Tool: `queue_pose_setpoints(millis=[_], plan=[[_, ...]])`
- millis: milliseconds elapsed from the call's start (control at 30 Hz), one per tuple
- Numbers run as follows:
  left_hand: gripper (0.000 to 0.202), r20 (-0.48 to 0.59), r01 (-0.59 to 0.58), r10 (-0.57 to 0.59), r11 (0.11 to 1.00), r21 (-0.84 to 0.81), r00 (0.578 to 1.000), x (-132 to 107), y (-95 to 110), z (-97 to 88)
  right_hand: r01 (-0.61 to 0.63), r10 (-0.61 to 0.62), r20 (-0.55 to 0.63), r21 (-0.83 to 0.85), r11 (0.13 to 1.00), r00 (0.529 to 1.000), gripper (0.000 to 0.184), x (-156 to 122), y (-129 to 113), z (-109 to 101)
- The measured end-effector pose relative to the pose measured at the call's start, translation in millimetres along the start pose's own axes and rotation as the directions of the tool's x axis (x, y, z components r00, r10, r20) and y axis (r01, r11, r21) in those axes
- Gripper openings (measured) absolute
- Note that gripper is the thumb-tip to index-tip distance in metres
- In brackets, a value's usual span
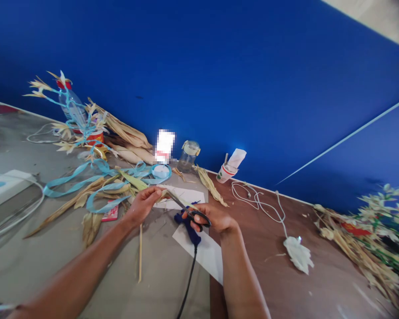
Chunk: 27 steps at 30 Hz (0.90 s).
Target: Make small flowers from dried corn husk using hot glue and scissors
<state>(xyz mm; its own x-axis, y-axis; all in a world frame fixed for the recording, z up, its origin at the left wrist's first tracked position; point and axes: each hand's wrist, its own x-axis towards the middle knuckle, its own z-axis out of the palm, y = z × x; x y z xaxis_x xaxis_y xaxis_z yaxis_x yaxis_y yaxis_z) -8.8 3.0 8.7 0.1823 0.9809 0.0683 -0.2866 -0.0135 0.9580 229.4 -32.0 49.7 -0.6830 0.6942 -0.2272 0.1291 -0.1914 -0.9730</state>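
In the middle of the view my right hand [213, 217] grips a pair of scissors [200, 217] by the dark handles, its blades pointing up and left. My left hand [143, 204] is closed in a pinch on a small pale strip of corn husk [164, 195], right at the blade tips. Whether the blades are cutting into it is too small to tell. Beneath my right hand lies a dark blue glue gun [192, 231] with a black cord, partly over white paper [210, 253]. A thin straw-coloured stick [140, 254] lies below my left hand.
Light blue ribbon [69, 186] and dry husks [58, 210] spread across the left. Husk flowers on blue stems [81, 126] stand behind, near a clear jar [189, 157]. A paper cup [224, 173], white cable [257, 201] and more husks [355, 252] lie right. A power strip [6, 188] sits far left.
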Motion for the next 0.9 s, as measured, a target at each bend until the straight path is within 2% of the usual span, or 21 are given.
queue_pose_setpoints(millis=[167, 400, 600, 900], plan=[[0.025, 0.025, 0.092, -0.089, 0.965, -0.245, 0.996, 2.1, 0.5, 3.9, -0.022, 0.022, -0.071, -0.004, 1.0, 0.997, 0.048, 1.5, -8.0, 7.4], [0.019, -0.023, 0.128, -0.149, 0.909, -0.397, 0.989, 1.1, 4.6, 7.6, -0.094, 0.088, -0.162, -0.033, 0.995, 0.983, 0.038, 7.7, -13.7, 21.1], [0.02, -0.031, 0.169, -0.2, 0.893, -0.416, 0.979, 1.2, 5.7, 6.5, -0.083, 0.077, -0.176, -0.028, 0.996, 0.981, 0.04, 15.0, -9.4, 24.6], [0.02, 0.035, 0.158, -0.156, 0.92, -0.36, 0.987, 0.7, 3.2, 4.9, -0.007, 0.011, -0.185, 0.024, 1.0, 0.983, 0.046, 26.1, -7.5, 33.8]])
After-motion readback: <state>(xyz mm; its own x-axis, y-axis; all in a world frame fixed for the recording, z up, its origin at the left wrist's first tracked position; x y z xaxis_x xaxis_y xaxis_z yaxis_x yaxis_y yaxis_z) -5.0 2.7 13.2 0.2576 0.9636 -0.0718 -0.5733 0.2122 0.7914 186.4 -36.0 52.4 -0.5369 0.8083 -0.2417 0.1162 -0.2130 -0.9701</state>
